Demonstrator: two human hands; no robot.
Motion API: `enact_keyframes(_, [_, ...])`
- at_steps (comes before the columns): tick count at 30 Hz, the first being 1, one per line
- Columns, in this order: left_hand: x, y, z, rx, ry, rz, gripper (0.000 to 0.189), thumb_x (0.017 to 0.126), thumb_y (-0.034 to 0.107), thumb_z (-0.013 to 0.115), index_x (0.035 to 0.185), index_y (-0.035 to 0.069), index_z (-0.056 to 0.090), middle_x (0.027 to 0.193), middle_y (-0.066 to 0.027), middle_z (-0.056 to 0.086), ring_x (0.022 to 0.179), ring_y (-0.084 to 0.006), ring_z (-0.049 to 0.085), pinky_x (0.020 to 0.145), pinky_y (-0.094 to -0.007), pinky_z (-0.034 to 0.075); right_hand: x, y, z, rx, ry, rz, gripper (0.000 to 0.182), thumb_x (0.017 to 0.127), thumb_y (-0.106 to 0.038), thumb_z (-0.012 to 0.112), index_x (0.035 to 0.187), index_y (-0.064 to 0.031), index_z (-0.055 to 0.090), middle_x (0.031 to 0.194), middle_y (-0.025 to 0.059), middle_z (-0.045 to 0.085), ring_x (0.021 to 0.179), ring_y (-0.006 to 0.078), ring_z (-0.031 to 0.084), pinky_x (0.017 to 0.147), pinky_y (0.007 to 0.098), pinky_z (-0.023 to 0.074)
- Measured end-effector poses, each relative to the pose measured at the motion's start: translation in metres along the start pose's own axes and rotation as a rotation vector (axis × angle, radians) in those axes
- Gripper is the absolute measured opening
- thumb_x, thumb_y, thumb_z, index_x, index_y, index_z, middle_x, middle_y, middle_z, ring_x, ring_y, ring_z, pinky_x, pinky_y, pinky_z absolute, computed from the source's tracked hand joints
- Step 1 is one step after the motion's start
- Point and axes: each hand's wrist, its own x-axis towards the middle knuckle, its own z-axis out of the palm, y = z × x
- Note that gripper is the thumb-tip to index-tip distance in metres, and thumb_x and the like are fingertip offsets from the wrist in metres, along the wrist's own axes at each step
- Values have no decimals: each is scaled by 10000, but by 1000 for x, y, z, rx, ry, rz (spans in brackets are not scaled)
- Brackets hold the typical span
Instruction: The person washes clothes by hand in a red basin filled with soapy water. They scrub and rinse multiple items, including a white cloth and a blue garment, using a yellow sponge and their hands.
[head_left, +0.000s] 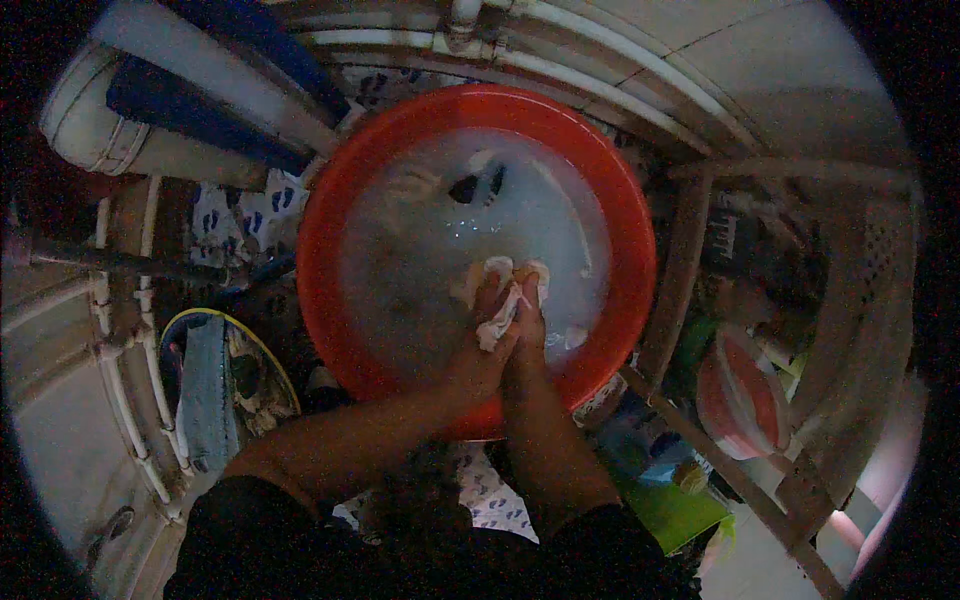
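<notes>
A large round red plastic basin holds cloudy water. Over its near half, my left hand and my right hand are pressed close together, gripping one bunched pale wet cloth. Folds of the cloth show between and beyond the fingers. Farther off in the basin, a dark piece, perhaps fabric, shows at the water's surface. Beneath the water, paler shapes are too blurred to name.
Left of the red basin stands a yellow-rimmed container with clothes in it, a light blue one hanging over the edge. Pipes run along the left wall. A wooden frame stands at the right, near a green item.
</notes>
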Motion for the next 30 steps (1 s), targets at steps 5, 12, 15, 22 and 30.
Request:
enact_keyframes(5, [49,-45,-29,-212,-78,-557,467,882,392,425,1185,38,452,1095,-127,528,1004,-255,510,817,-363,405,-14,-10,16,-44,99,64,541,851,-403,486,1207,-8,389,1085,120,498,961,217,491,819,335,405])
enact_keyframes(12, [75,-47,-66,-797,-89,-738,494,897,434,338,1187,48,445,1106,-117,519,1004,-249,505,851,-364,404,-16,-30,-2,-402,-67,-12,509,834,-316,541,1243,-68,367,1181,138,443,1046,283,468,884,393,389])
enact_keyframes(15, [76,-40,-91,-1040,-270,-733,504,894,449,319,1195,64,443,1151,-113,502,1046,-247,491,897,-383,392,4,-51,-12,625,-275,164,467,885,-368,424,1258,-98,344,1270,157,386,1144,325,405,969,458,319])
enact_keyframes(22, [57,-21,-73,-893,-349,-828,470,816,267,560,1208,54,410,1199,-123,457,1103,-284,454,920,-434,385,2,-76,-6,698,-276,-114,417,904,-336,385,1234,-82,358,1262,149,405,1154,311,398,965,484,316])
enact_keyframes(30, [68,13,-69,-832,-225,-875,380,749,132,615,1081,14,473,1036,-121,546,952,-269,546,825,-412,449,21,-49,-26,13,156,-332,333,864,-213,512,1129,-28,434,1021,122,537,936,247,536,816,385,449])
